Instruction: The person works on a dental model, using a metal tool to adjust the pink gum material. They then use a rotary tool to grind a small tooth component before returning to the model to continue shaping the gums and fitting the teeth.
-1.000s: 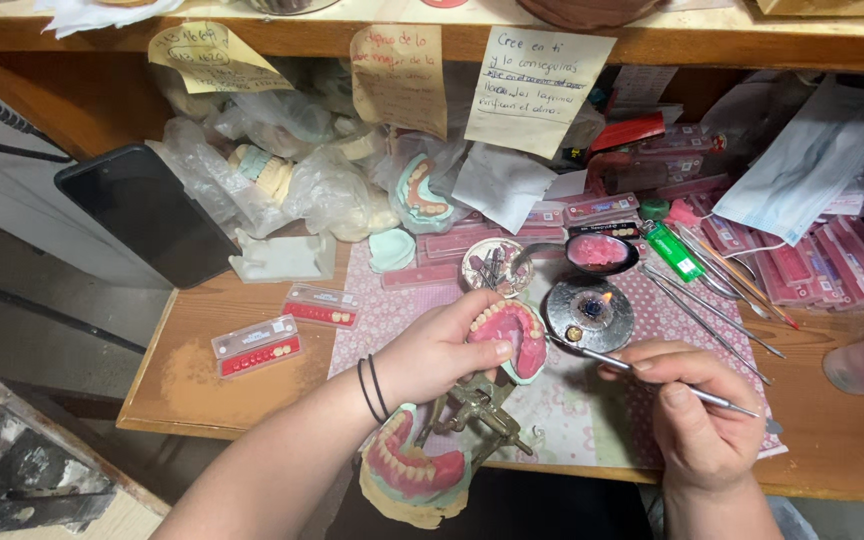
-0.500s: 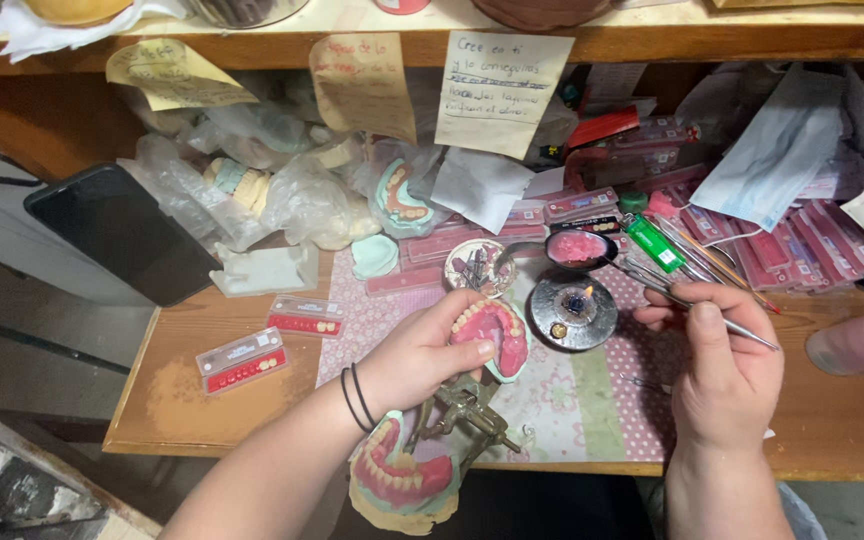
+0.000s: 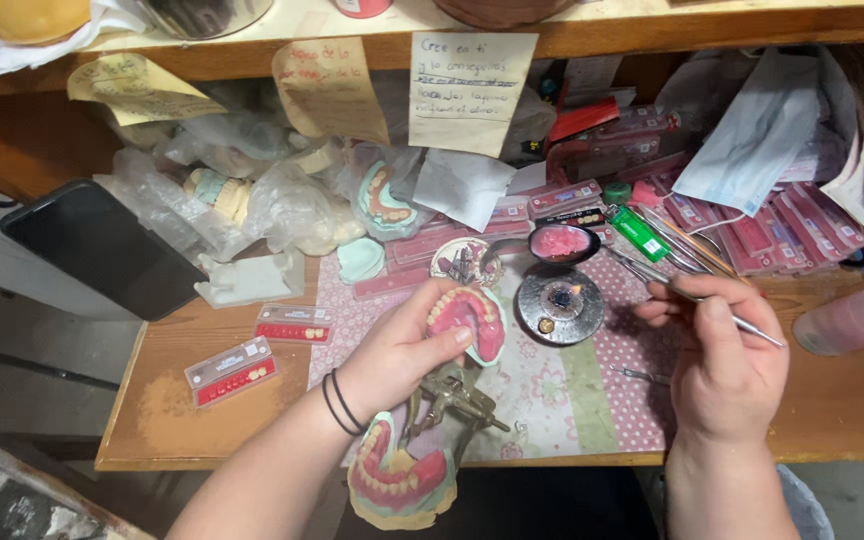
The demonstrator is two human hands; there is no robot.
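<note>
Now the left hand pinches one pink denture, the right hand one metal tool, beside two tooth cards.

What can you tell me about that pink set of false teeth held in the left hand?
The false teeth form a horseshoe-shaped arch: a glossy pink base, wax or plastic by its look, with a row of pale teeth along its outer curve. The left hand holds it tilted above the patterned mat, thumb on its lower edge and fingers behind. It hangs just left of the small round burner and above a metal hinged frame.
</note>
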